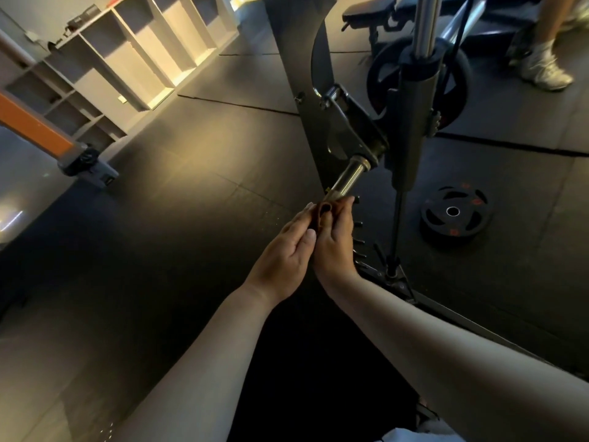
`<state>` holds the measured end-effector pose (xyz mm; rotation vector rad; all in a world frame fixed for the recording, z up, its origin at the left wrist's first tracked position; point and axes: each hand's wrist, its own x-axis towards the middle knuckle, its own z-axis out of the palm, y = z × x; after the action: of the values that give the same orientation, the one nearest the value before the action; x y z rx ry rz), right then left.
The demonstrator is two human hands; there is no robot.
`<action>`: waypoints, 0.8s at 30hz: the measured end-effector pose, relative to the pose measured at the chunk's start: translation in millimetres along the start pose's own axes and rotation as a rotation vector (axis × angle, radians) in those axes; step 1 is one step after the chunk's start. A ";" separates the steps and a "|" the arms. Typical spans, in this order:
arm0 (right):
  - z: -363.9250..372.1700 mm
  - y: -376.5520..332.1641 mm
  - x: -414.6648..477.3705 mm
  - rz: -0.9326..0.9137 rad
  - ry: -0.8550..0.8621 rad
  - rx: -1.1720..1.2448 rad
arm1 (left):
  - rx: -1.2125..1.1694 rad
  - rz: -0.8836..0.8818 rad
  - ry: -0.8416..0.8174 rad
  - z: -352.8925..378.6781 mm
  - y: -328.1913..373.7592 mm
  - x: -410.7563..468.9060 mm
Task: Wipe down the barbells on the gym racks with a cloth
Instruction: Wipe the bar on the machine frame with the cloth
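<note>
Center frame: cloth [321,214] bunched betw. both grips, touching barbell sleeve [348,179] tip. Right grip [335,247] pinching cloth; left grip [283,252] flat-fingered against it. Sleeve axis running up-right toward rack [294,59]; right grip nearer.

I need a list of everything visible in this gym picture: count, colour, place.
chrome barbell sleeve: one, silver, centre, projecting from the rack
brown cloth: one, brown, at the sleeve's near end, between both hands
dark steel rack upright: one, grey, centre
black weight plate on the floor: one, black, right
second black weight plate: one, black, upright behind the rack
open shelf unit: one, pale grey, upper left
padded bench: one, black, top
another person's white shoe: one, white, top right
left hand: one, pressing the cloth from the left
right hand: one, fingers curled round the cloth
</note>
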<state>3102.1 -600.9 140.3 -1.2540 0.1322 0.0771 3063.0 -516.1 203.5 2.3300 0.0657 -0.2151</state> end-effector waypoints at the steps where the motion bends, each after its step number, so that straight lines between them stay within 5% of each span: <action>1: -1.9 -6.5 11.4 0.022 0.016 0.006 | 0.012 -0.001 -0.005 0.7 2.1 2.9; 7: -20.7 -50.2 77.1 0.305 0.068 0.104 | 0.109 0.003 0.017 4.9 4.7 6.1; 16: -2.9 -14.2 10.1 0.122 -0.022 0.087 | 0.030 0.013 0.030 -0.2 0.3 3.0; 24: 9.4 -17.7 -13.2 0.228 0.005 0.164 | 0.211 -0.118 0.049 -8.6 -16.9 -58.5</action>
<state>3091.9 -597.3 161.8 -1.0714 0.2804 0.2551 3004.7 -497.1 207.6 2.5447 0.2148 -0.2334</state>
